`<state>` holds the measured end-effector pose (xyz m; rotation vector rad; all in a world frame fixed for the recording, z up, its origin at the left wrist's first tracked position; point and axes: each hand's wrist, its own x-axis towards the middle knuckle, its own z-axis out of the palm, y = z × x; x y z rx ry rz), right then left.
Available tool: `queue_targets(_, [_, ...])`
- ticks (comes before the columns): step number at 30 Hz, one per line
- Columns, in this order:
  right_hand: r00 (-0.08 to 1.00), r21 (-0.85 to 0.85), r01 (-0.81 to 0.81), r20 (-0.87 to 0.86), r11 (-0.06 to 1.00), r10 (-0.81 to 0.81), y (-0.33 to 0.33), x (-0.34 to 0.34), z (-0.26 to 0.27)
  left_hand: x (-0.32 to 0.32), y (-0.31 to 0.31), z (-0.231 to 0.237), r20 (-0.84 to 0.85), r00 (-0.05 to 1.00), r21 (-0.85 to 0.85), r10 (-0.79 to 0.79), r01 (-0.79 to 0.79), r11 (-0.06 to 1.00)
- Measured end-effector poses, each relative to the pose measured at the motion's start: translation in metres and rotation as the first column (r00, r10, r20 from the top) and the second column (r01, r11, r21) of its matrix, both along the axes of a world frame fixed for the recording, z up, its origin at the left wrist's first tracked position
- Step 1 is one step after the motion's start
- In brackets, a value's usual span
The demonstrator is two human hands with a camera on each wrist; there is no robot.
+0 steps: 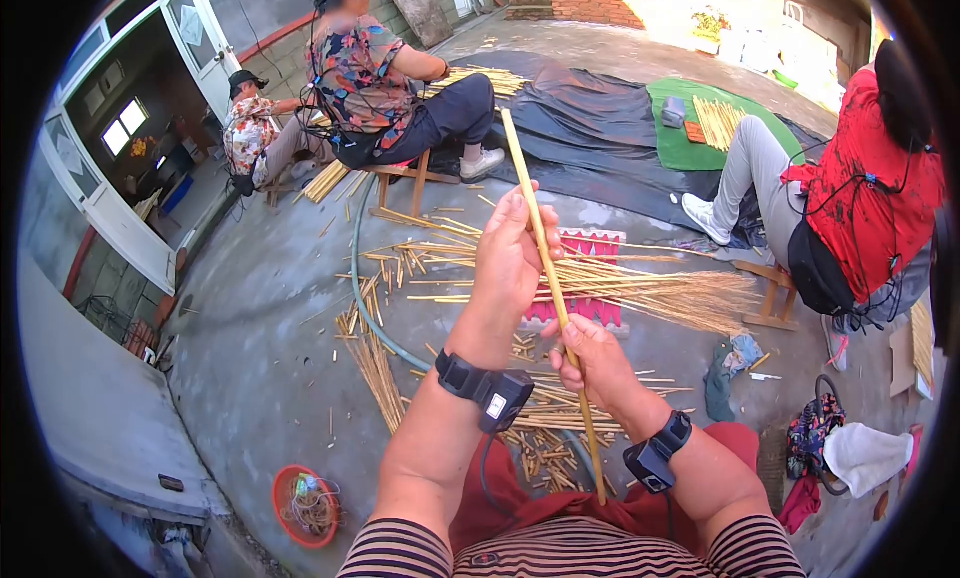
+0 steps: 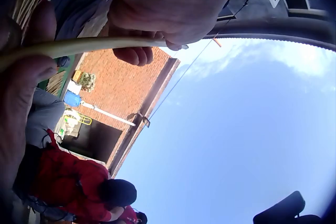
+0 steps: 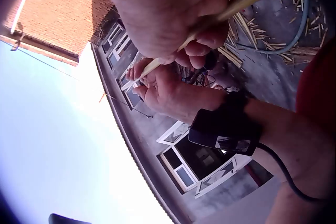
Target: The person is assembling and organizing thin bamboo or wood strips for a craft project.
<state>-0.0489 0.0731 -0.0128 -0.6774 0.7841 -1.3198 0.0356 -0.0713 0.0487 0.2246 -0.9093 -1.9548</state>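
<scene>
A long, straight yellow plant stalk (image 1: 549,263) slants up and away from my lap, held between my two hands. Near its upper part, my left hand (image 1: 512,253) has its fingers curled about it, palm turned inward. Lower down, my right hand (image 1: 600,360) grips the stalk between thumb and fingers. In the left wrist view the stalk (image 2: 94,45) crosses in front of both hands. The right wrist view has the left hand (image 3: 168,88) pinching the stalk toward its far end. Below lie loose stalks (image 1: 450,296) and a bundle with brushy heads (image 1: 690,296).
Short cut pieces (image 1: 545,463) litter the concrete near my knees. A blue-green hose (image 1: 362,288) curves across the ground. A red basin (image 1: 290,508) stands at lower left. People sit on low stools at left and a person in red (image 1: 870,208) at right. Black sheeting (image 1: 590,128) lies ahead.
</scene>
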Motion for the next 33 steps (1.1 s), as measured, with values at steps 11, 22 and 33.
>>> queue_targets(11, [0.363,-0.271,-0.054,-0.902,0.961,-0.234,-0.017,-0.018,0.034,0.036,0.025,0.003,0.376,0.829,-0.616,0.414,-0.111,0.78])
queue_targets(22, [-0.091,-0.492,-0.14,-0.858,0.859,-0.506,0.001,-0.044,0.016,0.062,0.022,-0.014,0.146,0.334,-0.884,0.931,0.467,-0.029])
queue_targets(33, [0.5,-0.246,0.191,-0.809,0.95,-0.31,-0.015,-0.013,-0.024,0.031,0.027,-0.039,0.178,0.979,0.071,0.099,-0.113,0.991])
